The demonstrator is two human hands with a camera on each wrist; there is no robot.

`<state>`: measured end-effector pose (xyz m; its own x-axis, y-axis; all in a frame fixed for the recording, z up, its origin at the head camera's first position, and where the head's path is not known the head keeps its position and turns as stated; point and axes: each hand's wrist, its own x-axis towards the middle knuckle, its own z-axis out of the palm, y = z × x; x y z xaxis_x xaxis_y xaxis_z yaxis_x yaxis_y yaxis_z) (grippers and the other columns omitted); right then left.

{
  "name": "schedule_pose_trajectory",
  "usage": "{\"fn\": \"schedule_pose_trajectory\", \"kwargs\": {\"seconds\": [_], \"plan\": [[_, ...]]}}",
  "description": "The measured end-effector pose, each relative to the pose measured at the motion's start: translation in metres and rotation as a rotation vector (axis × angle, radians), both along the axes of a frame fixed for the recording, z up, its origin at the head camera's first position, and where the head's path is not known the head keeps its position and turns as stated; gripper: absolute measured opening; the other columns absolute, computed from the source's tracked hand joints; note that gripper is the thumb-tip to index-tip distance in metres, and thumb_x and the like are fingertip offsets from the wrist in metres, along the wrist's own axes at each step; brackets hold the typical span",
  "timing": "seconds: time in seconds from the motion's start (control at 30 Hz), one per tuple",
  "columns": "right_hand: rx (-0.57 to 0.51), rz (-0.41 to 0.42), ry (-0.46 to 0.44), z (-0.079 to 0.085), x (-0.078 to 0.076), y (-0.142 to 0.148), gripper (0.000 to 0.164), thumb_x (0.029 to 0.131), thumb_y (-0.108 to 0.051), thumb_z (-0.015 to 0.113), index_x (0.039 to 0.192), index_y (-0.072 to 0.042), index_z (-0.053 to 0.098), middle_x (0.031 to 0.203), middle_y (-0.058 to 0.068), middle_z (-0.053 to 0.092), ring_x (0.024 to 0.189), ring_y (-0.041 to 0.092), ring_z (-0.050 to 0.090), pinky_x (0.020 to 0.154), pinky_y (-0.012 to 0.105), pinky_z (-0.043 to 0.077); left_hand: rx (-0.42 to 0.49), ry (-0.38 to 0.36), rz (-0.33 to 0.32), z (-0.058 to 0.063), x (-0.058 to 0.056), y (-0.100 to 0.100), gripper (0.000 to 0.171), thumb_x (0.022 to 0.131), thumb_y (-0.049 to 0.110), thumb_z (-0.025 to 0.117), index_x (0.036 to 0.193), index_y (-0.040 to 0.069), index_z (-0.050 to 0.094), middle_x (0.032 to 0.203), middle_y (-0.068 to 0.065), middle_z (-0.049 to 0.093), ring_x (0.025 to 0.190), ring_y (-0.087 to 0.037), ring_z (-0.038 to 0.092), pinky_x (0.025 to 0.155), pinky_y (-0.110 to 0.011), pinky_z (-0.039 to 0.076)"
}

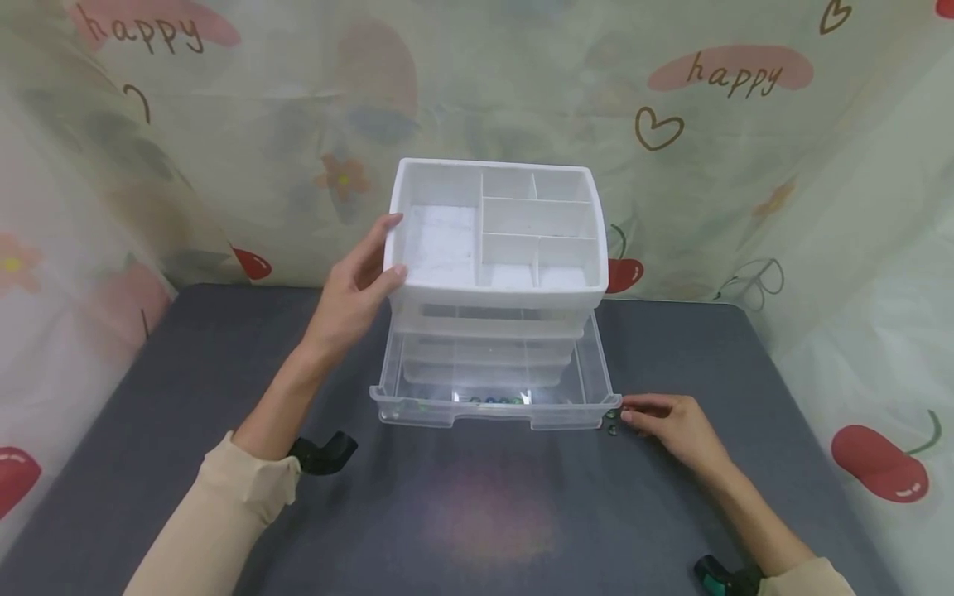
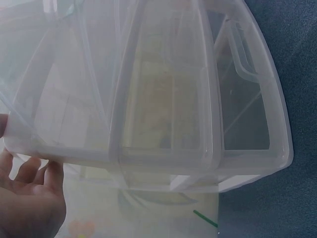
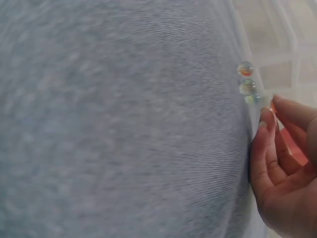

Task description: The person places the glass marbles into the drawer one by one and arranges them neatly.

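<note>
A white drawer organizer (image 1: 498,223), its top divided into compartments, has its clear bottom drawer (image 1: 492,414) pulled out. My left hand (image 1: 350,290) grips the organizer's left side near the top, thumb on the front edge. Several small marbles (image 1: 495,401) show through the drawer front. At the drawer's front right corner my right hand (image 1: 674,426) has its thumb and fingertips close together, beside glass marbles (image 3: 247,87) on the table. A small orange sliver shows between those fingertips in the right wrist view; I cannot tell whether it is a held marble.
The organizer stands toward the back of a dark grey table (image 1: 492,513). Patterned curtain cloth (image 1: 522,74) hangs close behind the table and along both sides. Black straps (image 1: 325,454) sit at the wrists.
</note>
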<state>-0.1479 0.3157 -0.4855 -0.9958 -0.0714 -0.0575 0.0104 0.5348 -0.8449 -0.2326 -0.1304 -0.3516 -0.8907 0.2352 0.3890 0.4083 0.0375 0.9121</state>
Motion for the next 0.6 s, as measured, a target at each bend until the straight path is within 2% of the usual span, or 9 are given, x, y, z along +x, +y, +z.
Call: {"fn": "schedule_pose_trajectory", "kwargs": {"seconds": [0.23, 0.37, 0.5, 0.6], "plan": [[0.042, -0.025, 0.022, 0.013, -0.003, -0.002, 0.033, 0.089, -0.028, 0.077, 0.113, -0.005, 0.075, 0.104, 0.009, 0.075, 0.087, 0.007, 0.067, 0.073, 0.022, 0.052, 0.003, 0.005, -0.003, 0.001, 0.002, 0.0, 0.057, 0.101, 0.005, 0.056, 0.154, 0.017, 0.039, 0.156, -0.013, 0.038, 0.137, -0.028, 0.044, 0.096, -0.026, 0.044], [0.054, -0.031, 0.033, 0.024, -0.003, -0.005, 0.034, 0.092, -0.026, 0.074, 0.117, -0.004, 0.073, 0.109, 0.01, 0.073, 0.09, 0.009, 0.068, 0.075, 0.021, 0.052, 0.02, 0.013, -0.016, 0.001, 0.002, 0.001, 0.058, 0.101, 0.004, 0.055, 0.155, 0.019, 0.038, 0.158, -0.008, 0.035, 0.14, -0.026, 0.041, 0.098, -0.025, 0.042], [0.079, -0.036, 0.06, 0.036, -0.003, -0.008, 0.033, 0.093, -0.025, 0.073, 0.118, -0.005, 0.073, 0.112, 0.01, 0.073, 0.093, 0.004, 0.067, 0.077, 0.019, 0.051, 0.039, 0.019, -0.025, 0.0, 0.002, 0.002, 0.059, 0.101, 0.001, 0.054, 0.155, 0.018, 0.038, 0.159, -0.002, 0.033, 0.141, -0.026, 0.039, 0.099, -0.024, 0.041], [0.082, -0.035, 0.079, 0.045, -0.003, -0.01, 0.035, 0.092, -0.029, 0.074, 0.118, -0.007, 0.073, 0.113, 0.009, 0.073, 0.095, 0.001, 0.065, 0.078, 0.017, 0.05, 0.039, 0.006, -0.019, 0.001, 0.002, 0.002, 0.058, 0.101, 0.001, 0.054, 0.154, 0.017, 0.038, 0.158, -0.005, 0.035, 0.139, -0.026, 0.041, 0.098, -0.024, 0.042]]}}
